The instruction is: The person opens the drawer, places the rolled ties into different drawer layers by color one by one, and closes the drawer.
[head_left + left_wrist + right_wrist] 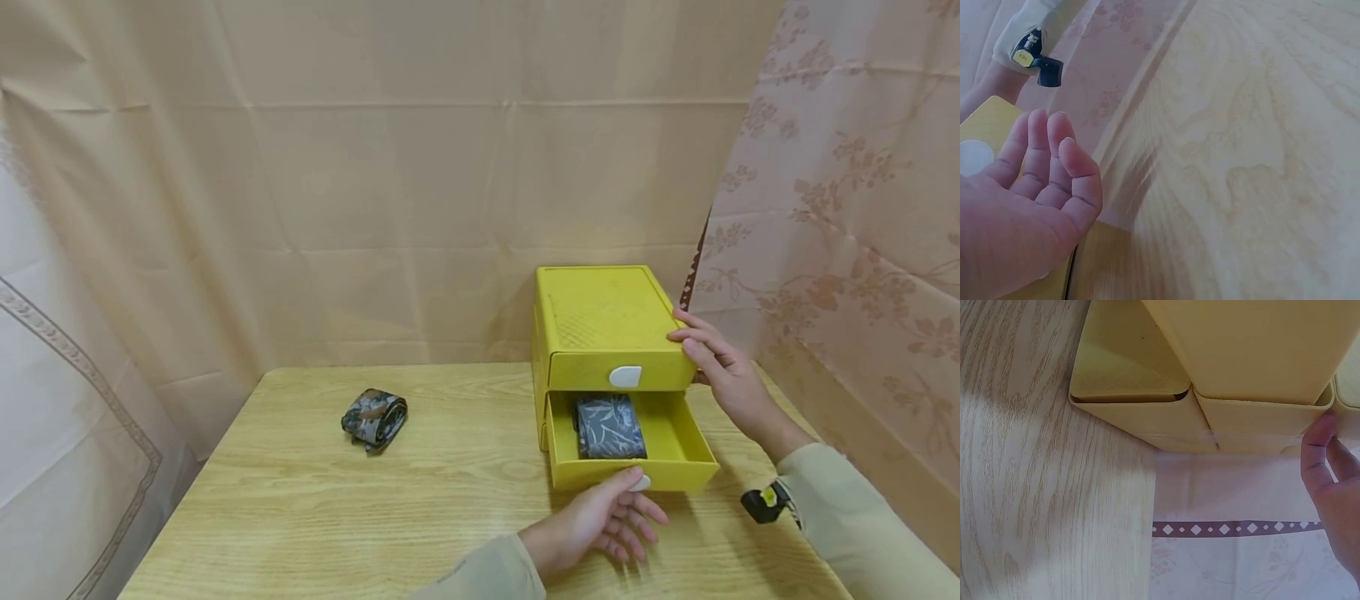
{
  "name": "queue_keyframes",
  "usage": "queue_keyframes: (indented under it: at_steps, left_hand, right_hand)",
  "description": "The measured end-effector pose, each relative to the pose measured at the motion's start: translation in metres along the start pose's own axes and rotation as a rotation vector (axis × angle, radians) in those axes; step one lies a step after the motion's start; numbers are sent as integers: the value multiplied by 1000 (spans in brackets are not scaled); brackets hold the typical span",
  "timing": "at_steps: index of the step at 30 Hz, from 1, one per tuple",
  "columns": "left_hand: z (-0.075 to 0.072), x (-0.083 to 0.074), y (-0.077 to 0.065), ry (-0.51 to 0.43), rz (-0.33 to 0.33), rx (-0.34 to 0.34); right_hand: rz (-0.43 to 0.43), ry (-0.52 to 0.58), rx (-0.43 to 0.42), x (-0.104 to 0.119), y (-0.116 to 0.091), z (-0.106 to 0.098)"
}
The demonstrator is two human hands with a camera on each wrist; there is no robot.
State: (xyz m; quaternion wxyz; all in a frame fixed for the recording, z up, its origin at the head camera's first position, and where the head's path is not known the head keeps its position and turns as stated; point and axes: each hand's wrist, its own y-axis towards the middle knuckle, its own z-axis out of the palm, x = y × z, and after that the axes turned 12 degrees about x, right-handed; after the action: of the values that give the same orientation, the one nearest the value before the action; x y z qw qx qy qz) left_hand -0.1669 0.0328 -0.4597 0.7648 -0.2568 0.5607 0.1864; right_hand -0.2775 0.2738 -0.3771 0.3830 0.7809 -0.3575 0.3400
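A yellow two-drawer box (603, 308) stands at the table's back right. Its upper drawer (581, 371) is closed, while the lower drawer (678, 477) is pulled out. Inside that one lies a dark, leaf-patterned fabric roll (609, 429). My left hand (592, 521) has its thumb at the lower drawer's white knob (642, 482); its other fingers are relaxed and hold nothing. With fingertips at the top right edge, my right hand (723, 375) touches the box's side. A second rolled strip of dark patterned fabric (373, 419) lies apart on the left of the table.
The wood-grain table (315, 517) reaches back to a beige curtain (390, 183). A floral cloth (862, 233) hangs close on the right, beside the box. A black and yellow device (765, 502) is strapped at my right wrist.
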Motion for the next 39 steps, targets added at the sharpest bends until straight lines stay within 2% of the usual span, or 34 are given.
queue_keyframes:
  at_steps: [6,12,25,33,39]
  left_hand:
    - [-7,-6,6,-39,16,-51]
    - [-14,-10,10,-29,30,-74]
    - [-26,-13,18,2,44,-104]
    - [-33,-14,25,6,58,-82]
    - [-35,-15,29,3,61,-98]
  right_hand:
    - [-9,5,3,-1,1,1]
    - [-14,10,6,-1,2,1]
    - [-22,24,9,0,3,3]
    - [-41,26,0,-1,2,3]
    - [-50,38,1,-1,1,3]
